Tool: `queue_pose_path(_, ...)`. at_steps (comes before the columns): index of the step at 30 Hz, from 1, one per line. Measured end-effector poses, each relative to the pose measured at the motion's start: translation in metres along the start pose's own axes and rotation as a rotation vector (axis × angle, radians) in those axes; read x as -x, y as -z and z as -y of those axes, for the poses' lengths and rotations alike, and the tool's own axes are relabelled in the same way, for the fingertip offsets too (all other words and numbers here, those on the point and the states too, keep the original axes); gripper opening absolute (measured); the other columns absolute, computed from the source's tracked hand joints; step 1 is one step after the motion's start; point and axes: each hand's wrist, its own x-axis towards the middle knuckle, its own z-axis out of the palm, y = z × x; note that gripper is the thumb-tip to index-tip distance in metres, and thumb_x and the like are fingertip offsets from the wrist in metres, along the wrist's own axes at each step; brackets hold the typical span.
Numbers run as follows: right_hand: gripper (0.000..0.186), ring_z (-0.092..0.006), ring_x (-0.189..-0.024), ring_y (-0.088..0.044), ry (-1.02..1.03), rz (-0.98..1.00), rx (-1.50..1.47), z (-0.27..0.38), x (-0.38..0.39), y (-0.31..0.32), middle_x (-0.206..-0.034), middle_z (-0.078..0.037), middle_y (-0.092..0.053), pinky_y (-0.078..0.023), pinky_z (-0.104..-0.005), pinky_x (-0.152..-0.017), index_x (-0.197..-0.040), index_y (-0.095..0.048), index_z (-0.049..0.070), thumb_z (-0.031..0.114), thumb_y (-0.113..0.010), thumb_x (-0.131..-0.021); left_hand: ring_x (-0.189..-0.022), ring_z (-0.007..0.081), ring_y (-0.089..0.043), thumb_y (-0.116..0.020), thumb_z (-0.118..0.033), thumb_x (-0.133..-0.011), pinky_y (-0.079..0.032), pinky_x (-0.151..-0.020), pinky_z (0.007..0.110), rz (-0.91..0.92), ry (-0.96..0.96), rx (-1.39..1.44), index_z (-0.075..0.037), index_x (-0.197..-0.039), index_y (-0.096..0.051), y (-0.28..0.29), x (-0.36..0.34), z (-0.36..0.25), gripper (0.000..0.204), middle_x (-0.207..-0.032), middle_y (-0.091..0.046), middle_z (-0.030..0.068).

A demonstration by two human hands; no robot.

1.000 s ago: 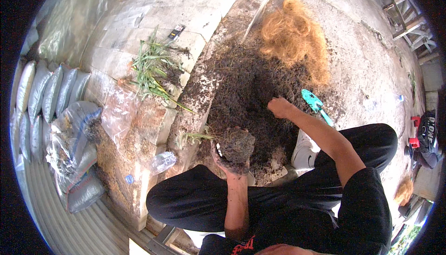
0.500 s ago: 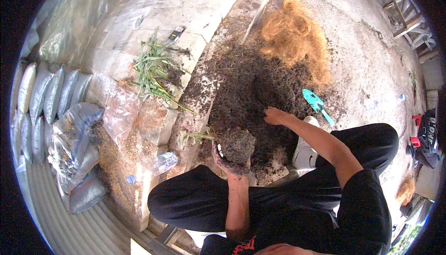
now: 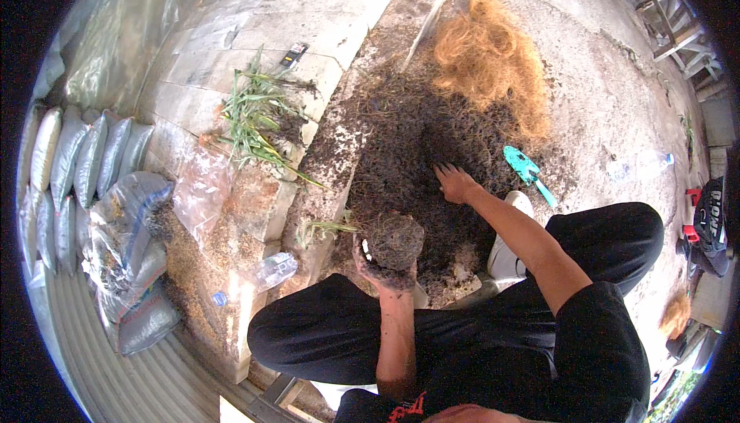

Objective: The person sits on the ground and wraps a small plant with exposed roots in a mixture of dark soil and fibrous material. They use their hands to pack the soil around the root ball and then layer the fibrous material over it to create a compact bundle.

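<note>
In the head view, my soil-smeared left hand [image 3: 384, 273] cups a dark, round root ball [image 3: 391, 240] at the lower middle, with thin green leaves [image 3: 327, 228] poking out to its left. My right hand [image 3: 455, 184] reaches onto the dark soil heap [image 3: 412, 134], fingers apart and touching it. A turquoise hand trowel [image 3: 526, 172] lies to the right of that hand. Tangled orange-brown fibre [image 3: 486, 49] sits at the top of the heap.
Cut green leaves [image 3: 258, 111] and a black device [image 3: 294, 55] lie up left. Filled bags [image 3: 92, 153] line the far left. Plastic bottles [image 3: 274, 270] lie at both sides. My bent knees [image 3: 609, 242] flank the heap. A wooden frame [image 3: 677, 30] stands at upper right.
My right hand has moved leftward across the soil, and its fingers have spread from a curled shape. My left hand still cups the root ball.
</note>
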Motion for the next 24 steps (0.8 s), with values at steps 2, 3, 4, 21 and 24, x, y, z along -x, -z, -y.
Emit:
queue_pose_path(2,0.061,-0.0367,-0.135,-0.023,-0.001,-0.029,0.069,0.002,0.002,-0.001,-0.145,-0.02,-0.026,-0.024,-0.0496,-0.109,-0.142,-0.018,-0.001,0.029,-0.042,-0.095,-0.11,0.0318,-0.052,-0.046,-0.048,-0.083,-0.049,-0.083,0.057,0.045,0.056,0.058,-0.016,-0.126,-0.049,0.0,-0.001,-0.002,0.053,-0.126,-0.05,0.0084)
queue_pose_path(3,0.06,-0.0365,-0.133,-0.025,0.004,-0.006,0.086,0.005,0.003,0.0,-0.143,-0.02,-0.028,-0.025,-0.0496,-0.108,-0.141,-0.021,-0.001,0.029,-0.042,-0.094,-0.109,0.0316,-0.053,-0.046,-0.048,-0.083,-0.049,-0.083,0.057,0.066,0.084,0.089,-0.016,-0.125,-0.049,0.0,-0.001,-0.003,0.053,-0.126,-0.051,0.0082)
queue_pose_path(4,0.058,-0.0363,-0.132,-0.028,0.009,0.018,0.103,0.007,0.004,0.002,-0.142,-0.019,-0.031,-0.026,-0.0496,-0.107,-0.14,-0.024,0.0,0.028,-0.043,-0.094,-0.107,0.0319,-0.054,-0.046,-0.048,-0.083,-0.047,-0.085,0.054,0.038,0.073,0.08,-0.014,-0.122,-0.051,-0.001,0.001,-0.003,0.052,-0.122,-0.054,0.0097)
queue_pose_path(21,0.048,-0.0267,-0.077,-0.065,-0.175,-0.327,-0.612,-0.015,0.03,0.049,-0.085,-0.02,-0.065,-0.052,-0.0393,-0.076,-0.119,-0.055,0.002,0.027,-0.069,-0.081,-0.107,0.0325,-0.054,-0.046,-0.047,-0.084,-0.052,-0.077,0.055,-0.005,-0.103,-0.12,-0.014,-0.125,-0.047,-0.003,0.009,-0.001,0.052,-0.125,-0.049,0.0085)
queue_pose_path(24,0.04,-0.0212,-0.093,-0.062,0.147,-0.304,-1.15,-0.051,0.035,0.046,-0.112,-0.014,-0.059,-0.052,-0.037,-0.077,-0.118,-0.057,0.007,0.026,-0.064,-0.084,-0.108,0.0333,-0.053,-0.047,-0.048,-0.083,-0.049,-0.081,0.057,0.07,0.042,0.015,-0.017,-0.125,-0.047,0.001,0.001,0.005,0.052,-0.124,-0.05,0.0082)
